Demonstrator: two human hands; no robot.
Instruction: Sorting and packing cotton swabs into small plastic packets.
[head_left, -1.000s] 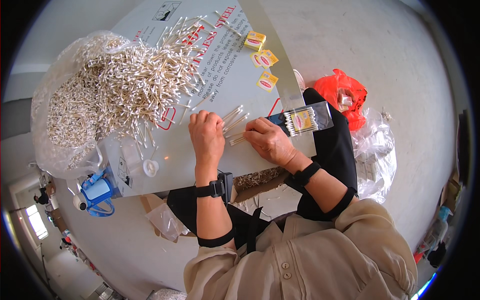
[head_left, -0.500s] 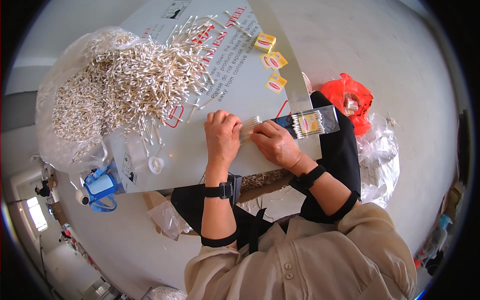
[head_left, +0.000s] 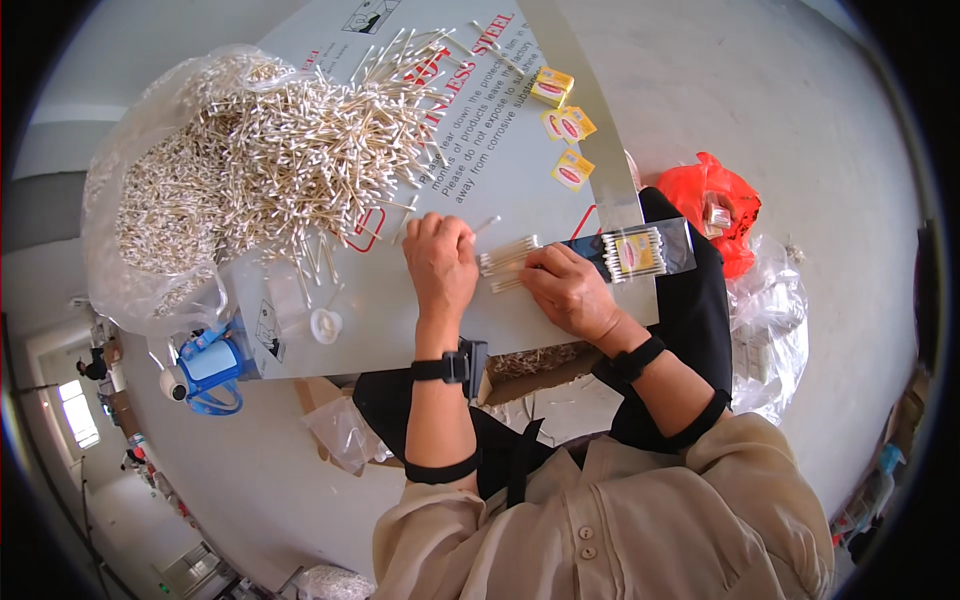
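A flat row of cotton swabs (head_left: 510, 260) lies on the table between my hands. My left hand (head_left: 440, 262) is closed at the row's left end, with a single cotton swab (head_left: 487, 223) sticking out from its fingertips. The fingers of my right hand (head_left: 572, 292) are curled over the right end of the row and press on the swabs. Just beyond the right hand, a clear packet (head_left: 680, 244) holds swabs and a yellow card (head_left: 633, 252) near the table's right edge. A large heap of loose swabs (head_left: 310, 150) spills from a clear plastic bag (head_left: 100, 200) at the left.
Small yellow cards (head_left: 572, 170) lie along the far right edge, below a stack of cards (head_left: 552, 86). A white round cap (head_left: 325, 326) sits near the front edge. A blue bottle (head_left: 208, 365) is at the left corner. A red bag (head_left: 720, 200) lies past the right edge.
My left hand has drawn slightly away from the row, and a single swab now shows at its fingertips. More of the row between the hands is visible. The whole view has shifted slightly.
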